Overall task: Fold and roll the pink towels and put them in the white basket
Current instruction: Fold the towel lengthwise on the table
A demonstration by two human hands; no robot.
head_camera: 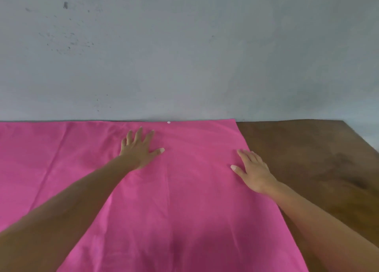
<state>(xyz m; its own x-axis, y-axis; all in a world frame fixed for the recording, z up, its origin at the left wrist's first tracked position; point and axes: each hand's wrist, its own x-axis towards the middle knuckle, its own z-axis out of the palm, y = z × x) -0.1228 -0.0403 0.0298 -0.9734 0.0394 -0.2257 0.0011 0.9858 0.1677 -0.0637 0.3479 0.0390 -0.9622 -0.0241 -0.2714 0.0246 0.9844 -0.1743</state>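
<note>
A pink towel [184,200] lies spread flat over a brown counter [307,159], filling the view from 9 to 5 o'clock. The left hand [139,148] presses it near 12 o'clock, fingers [140,133] spread wide. The right hand [253,169] rests flat, fingers straight, on its 3 o'clock edge.

Wall [205,56]: grey-blue, matte, plain; dark specks and scuff marks toward upper left. Table [307,159]: dark brown wood, worn darker patches near its right edge; far edge set against the wall. Light: soft, even.
</note>
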